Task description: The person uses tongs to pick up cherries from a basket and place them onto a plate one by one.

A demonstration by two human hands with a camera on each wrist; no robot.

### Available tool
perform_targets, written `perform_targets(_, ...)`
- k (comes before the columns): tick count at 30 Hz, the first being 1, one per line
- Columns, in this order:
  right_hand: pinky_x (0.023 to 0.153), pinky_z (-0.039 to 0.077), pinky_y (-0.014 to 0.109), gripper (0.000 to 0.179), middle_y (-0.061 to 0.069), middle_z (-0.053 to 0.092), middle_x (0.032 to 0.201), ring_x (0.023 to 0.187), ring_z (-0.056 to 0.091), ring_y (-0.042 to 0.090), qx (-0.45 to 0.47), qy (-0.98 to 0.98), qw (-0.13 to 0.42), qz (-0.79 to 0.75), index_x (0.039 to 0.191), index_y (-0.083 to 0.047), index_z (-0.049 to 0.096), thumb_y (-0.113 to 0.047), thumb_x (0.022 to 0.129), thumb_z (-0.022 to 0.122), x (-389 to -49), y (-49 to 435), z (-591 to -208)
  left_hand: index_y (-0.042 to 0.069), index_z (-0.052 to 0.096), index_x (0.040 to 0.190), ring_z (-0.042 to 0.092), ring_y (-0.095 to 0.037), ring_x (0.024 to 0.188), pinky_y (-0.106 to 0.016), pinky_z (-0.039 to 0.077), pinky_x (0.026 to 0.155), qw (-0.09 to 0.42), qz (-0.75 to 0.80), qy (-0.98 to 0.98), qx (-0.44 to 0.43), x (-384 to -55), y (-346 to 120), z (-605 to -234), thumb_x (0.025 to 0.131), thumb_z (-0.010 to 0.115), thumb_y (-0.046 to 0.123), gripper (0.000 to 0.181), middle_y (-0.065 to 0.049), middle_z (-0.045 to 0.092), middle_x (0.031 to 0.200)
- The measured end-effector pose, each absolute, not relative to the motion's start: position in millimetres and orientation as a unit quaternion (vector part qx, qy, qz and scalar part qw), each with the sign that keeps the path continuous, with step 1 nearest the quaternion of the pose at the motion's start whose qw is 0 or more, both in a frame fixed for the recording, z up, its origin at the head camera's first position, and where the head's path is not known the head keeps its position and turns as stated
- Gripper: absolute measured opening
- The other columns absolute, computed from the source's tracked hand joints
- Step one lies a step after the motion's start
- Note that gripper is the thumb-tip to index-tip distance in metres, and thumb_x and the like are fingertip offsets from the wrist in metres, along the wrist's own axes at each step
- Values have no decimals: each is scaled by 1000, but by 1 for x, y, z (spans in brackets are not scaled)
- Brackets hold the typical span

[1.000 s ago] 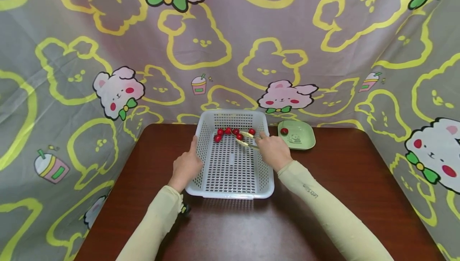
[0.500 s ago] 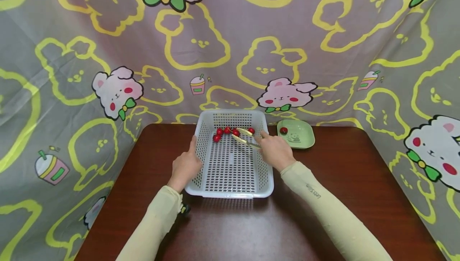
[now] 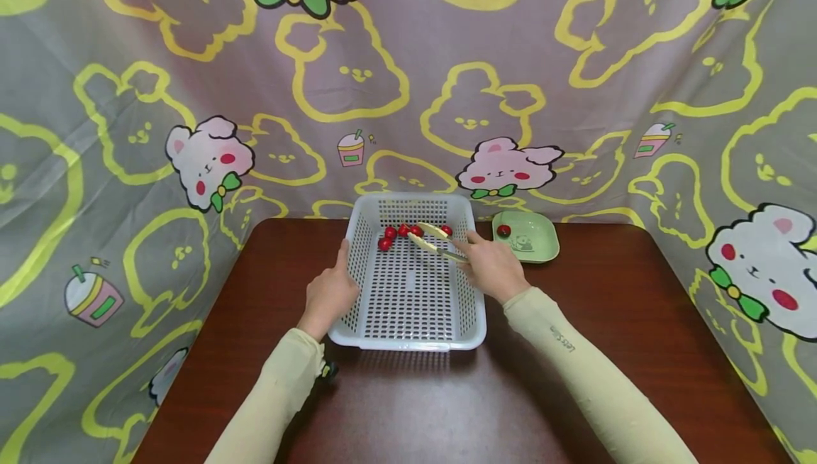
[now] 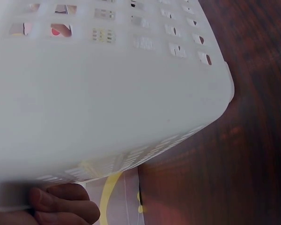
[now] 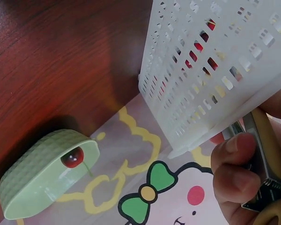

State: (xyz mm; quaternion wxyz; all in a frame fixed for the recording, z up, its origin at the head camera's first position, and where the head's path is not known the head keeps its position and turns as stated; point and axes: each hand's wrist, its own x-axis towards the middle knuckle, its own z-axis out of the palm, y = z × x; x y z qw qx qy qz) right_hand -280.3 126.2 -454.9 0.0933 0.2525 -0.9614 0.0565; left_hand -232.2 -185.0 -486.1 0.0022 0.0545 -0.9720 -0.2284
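Gripping white perforated plastic basket (image 3: 408,345) at rim with left hand (image 3: 329,296), presumably for steadiness. Holding cream-tipped metal tongs (image 3: 424,243) in curled fingers (image 5: 239,180) of right hand (image 3: 494,269); spread near round red cherries (image 3: 385,244) inside, far end. Set alongside, likely for reach: pale-green square dish (image 3: 544,240) with one cherry (image 3: 504,230).

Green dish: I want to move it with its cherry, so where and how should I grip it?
Probably pinch the green dish by its right rim, coming from the right. Its raised wall offers a hold, the cherry lies on the left, and the basket and curtain crowd the left and back.
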Motion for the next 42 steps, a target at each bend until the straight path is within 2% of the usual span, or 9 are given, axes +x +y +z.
perform_targets(5,52,42,33,53,11,65,128,59,51,16,251,-961,86,83,142,-18,65,-28,92,78,-281,129,-455,14,11,167,45,-21,46,-32,33,45,-1,-226,-973,56,-233,-185,-487,91,55,12,89,-7,54,61)
perform_targets(8,52,39,32,51,9,64,112,59,48,16,251,-959,85,101,142,-18,66,-28,93,77,-281,132,-456,15,11,167,45,-21,46,-32,33,45,-1,-227,-972,57,-233,-185,-487,90,55,12,89,-8,53,61)
perform_targets(12,54,37,31,50,4,53,93,61,46,17,252,-956,85,126,141,-17,66,-30,93,77,-282,135,-456,15,12,167,45,-21,46,-32,33,45,0,-227,-972,56,-233,-184,-487,91,56,12,88,-7,53,60)
perform_targets(27,69,42,36,48,7,60,94,80,51,22,215,-925,20,313,140,-14,67,-23,94,76,-282,148,-455,14,12,167,45,-22,46,-33,33,45,3,-227,-972,55,-232,-185,-486,91,55,13,87,-8,53,60)
perform_targets(32,79,46,36,46,9,66,114,95,54,25,186,-903,-24,388,140,-15,66,-21,95,75,-282,154,-451,14,12,167,45,-22,46,-33,33,45,-1,-225,-973,55,-232,-185,-486,92,54,13,87,-8,53,61)
perform_targets(34,79,47,35,46,11,66,121,97,54,24,176,-893,-40,412,140,-15,66,-20,95,74,-281,156,-450,14,12,167,45,-21,46,-33,33,45,-2,-225,-973,55,-232,-185,-485,92,54,13,87,-8,53,61)
perform_targets(36,72,48,32,46,13,65,121,90,55,24,163,-883,-58,437,141,-16,66,-21,96,74,-280,158,-449,14,12,167,45,-21,46,-33,33,45,-2,-225,-973,55,-232,-185,-485,92,54,13,87,-8,53,61)
perform_targets(39,57,46,30,46,15,60,115,69,52,20,139,-869,-89,466,142,-20,64,-23,97,73,-280,162,-449,14,11,167,45,-21,46,-32,33,45,-3,-224,-973,55,-232,-185,-485,92,55,13,87,-7,54,60)
perform_targets(42,49,44,29,47,16,57,112,54,47,18,128,-863,-102,477,143,-22,63,-26,97,73,-279,165,-450,14,11,168,46,-21,46,-32,33,44,-2,-224,-973,55,-232,-185,-486,92,55,13,88,-7,54,61)
